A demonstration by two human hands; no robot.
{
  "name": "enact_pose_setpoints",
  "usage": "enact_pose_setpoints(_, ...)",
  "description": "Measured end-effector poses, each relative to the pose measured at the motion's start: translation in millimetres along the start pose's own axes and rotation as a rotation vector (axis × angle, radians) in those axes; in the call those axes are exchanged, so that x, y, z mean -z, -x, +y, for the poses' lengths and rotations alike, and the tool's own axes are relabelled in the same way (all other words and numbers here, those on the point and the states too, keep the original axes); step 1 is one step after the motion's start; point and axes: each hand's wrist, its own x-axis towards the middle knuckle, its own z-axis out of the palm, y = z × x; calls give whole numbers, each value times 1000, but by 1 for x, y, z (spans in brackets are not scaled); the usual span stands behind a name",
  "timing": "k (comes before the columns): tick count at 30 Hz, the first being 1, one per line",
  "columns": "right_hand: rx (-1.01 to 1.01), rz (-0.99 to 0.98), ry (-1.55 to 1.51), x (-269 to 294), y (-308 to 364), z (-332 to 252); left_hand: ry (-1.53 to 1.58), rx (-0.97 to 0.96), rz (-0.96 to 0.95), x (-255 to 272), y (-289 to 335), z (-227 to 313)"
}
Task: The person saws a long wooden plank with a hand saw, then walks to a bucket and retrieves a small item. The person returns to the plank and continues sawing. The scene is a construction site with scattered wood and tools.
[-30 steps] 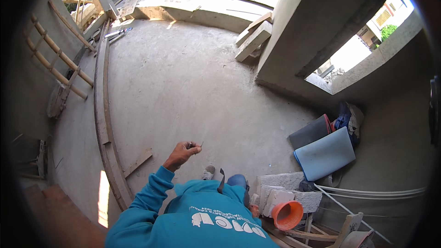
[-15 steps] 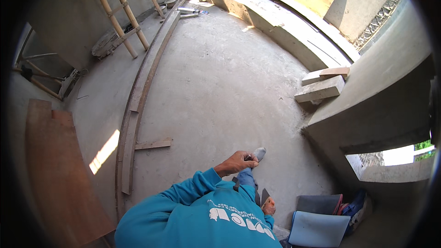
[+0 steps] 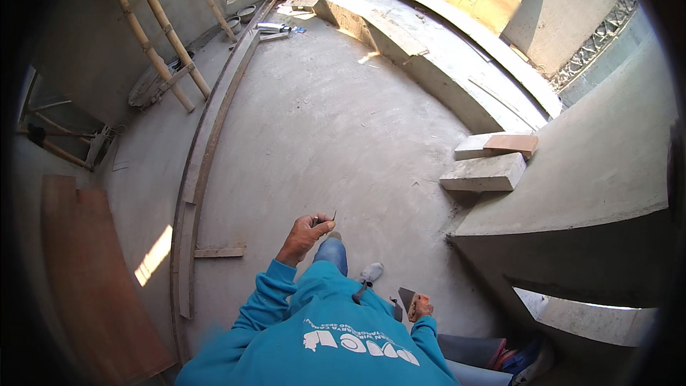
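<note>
My left hand [image 3: 307,234] is raised in front of my body, thumb and fingers pinched on a thin dark nail-like piece [image 3: 334,215] that points up; its exact kind is too small to tell. Low at my right side, my right hand [image 3: 423,307] is closed round the brownish handle of a flat-bladed tool [image 3: 406,297]. Its grey blade shows as a tapered plate; I cannot tell if it is a saw or a trowel. Both my feet are on the grey concrete floor [image 3: 321,129].
Long wooden boards [image 3: 207,136] run along the left, with a short crosspiece [image 3: 219,251]. A bamboo ladder [image 3: 153,50] leans at the back left; brown sheets [image 3: 93,279] lie nearer. Pale blocks [image 3: 486,171] sit against the right wall, and a raised ledge [image 3: 400,43] stands behind.
My view has shifted as I walk forward. My left hand has moved left, and the thin piece now shows above its fingers. My right hand and its tool show more clearly.
</note>
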Motion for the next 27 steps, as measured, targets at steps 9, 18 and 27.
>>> enact_pose_setpoints(9,235,80,48,-48,-102,-199,127,136,62,24,-163,7)
enact_pose_setpoints(18,331,379,32,-113,-30,-388,-148,-63,-6,17,-403,213)
enact_pose_setpoints(27,129,446,-210,-123,-78,-484,-179,-159,-237,-156,-594,333)
